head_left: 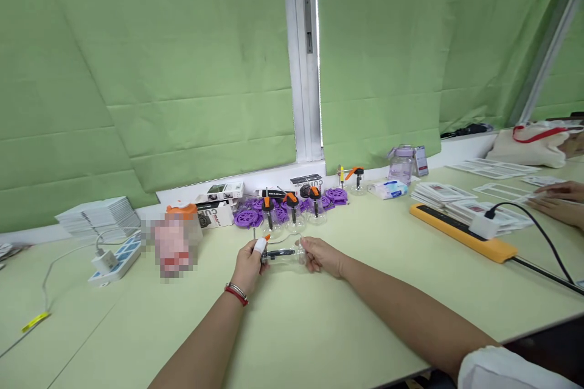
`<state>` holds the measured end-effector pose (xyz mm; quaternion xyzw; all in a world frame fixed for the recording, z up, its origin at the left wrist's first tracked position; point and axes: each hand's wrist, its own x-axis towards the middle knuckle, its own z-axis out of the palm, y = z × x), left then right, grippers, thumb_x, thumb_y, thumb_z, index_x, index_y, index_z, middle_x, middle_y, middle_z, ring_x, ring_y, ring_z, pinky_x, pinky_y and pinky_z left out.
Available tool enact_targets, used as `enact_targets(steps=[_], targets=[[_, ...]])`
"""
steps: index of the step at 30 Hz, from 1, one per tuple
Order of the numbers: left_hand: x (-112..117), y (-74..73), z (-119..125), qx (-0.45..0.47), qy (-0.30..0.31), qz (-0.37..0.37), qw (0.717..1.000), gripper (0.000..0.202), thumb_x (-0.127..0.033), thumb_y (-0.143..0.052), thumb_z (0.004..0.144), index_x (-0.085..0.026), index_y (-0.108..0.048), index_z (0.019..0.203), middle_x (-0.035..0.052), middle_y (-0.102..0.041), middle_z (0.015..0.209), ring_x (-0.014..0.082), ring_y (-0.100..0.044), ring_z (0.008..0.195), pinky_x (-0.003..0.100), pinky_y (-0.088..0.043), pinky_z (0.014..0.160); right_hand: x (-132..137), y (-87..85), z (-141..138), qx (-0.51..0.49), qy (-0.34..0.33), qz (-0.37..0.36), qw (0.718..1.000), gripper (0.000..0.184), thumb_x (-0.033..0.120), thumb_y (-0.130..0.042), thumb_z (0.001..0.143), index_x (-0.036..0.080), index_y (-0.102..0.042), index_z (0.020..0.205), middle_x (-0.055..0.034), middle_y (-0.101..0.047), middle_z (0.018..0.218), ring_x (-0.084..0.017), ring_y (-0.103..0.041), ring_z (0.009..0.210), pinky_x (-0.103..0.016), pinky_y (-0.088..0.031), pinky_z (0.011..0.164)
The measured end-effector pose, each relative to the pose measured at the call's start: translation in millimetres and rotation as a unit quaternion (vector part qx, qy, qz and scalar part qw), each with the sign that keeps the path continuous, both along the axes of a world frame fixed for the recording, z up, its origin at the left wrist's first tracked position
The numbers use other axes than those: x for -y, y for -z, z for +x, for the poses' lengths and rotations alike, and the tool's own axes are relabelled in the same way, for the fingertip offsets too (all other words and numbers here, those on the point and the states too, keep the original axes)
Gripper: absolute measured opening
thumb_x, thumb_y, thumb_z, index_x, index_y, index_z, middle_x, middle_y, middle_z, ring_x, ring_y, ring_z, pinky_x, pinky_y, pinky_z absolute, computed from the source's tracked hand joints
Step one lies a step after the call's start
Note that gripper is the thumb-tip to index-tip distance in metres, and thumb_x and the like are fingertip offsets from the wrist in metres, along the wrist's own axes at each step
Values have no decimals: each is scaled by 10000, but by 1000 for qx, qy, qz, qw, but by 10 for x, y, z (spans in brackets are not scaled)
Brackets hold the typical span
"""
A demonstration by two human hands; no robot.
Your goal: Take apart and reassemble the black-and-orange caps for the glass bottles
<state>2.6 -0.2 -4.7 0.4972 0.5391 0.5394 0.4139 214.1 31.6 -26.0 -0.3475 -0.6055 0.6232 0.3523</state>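
Low over the table's middle, a clear bottle with a black inner stem (283,253) lies sideways between my two hands. My left hand (249,264) is closed around its top end, where a bit of orange shows by the thumb. White wrapping covers that thumb. At the other end, the fingers of my right hand (322,255) grip the clear base. Just beyond stand upright clear bottles with black-and-orange tops, among them a left one (268,219), a middle one (292,213) and a right one (316,205).
Purple plastic parts (249,217) and printed boxes (214,214) line the back. A white power strip (118,260) is left; an orange one (460,234) is right, near stacked cards (440,196). Another person's hand (559,203) rests far right. A lidded jar (401,165) stands behind.
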Motion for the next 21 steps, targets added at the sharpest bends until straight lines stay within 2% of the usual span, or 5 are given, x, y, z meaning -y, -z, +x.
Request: enact_targets(steps=[4,10,13,16,21], targets=[[30,-48,35,-12,-1,-4,1000,398,-535,-569,721,-160,-576,856,-48,-496,483,114,-483,396,197,-285,347,-52,56,-27,15,-2,-7,1000,649,710,-329,825,114,-585,823,-17,-557,555,-77,-457,390,-187,-220,327],[2,-49,-37,14,-23,-9,1000,401,-536,-563,728,-151,-577,840,-50,-473,462,104,-455,390,198,-285,372,16,19,37,-50,-18,17,998,691,509,-675,722,273,-399,1310,-53,-589,1031,-122,-628,711,-214,-440,490],[-1,-34,-29,1,-18,-7,1000,387,-519,-560,734,-154,-583,860,-55,-466,479,101,-449,392,201,-297,380,7,24,34,-19,-12,22,999,668,538,-649,738,232,-416,1285,0,-602,787,-90,-568,544,-188,-371,431],[4,-24,-4,-15,-2,1,1000,371,-514,-562,736,-161,-588,852,-56,-468,503,94,-452,404,200,-318,395,-37,55,-4,18,5,6,1000,599,691,-416,807,140,-549,1001,30,-521,532,-78,-456,399,-181,-267,353],[2,-27,-25,-8,-14,-10,1000,391,-532,-558,731,-153,-593,820,-48,-472,477,92,-431,392,202,-307,391,-56,81,-21,15,3,3,1000,625,713,-392,802,124,-579,892,-23,-567,584,-91,-489,450,-187,-302,363]])
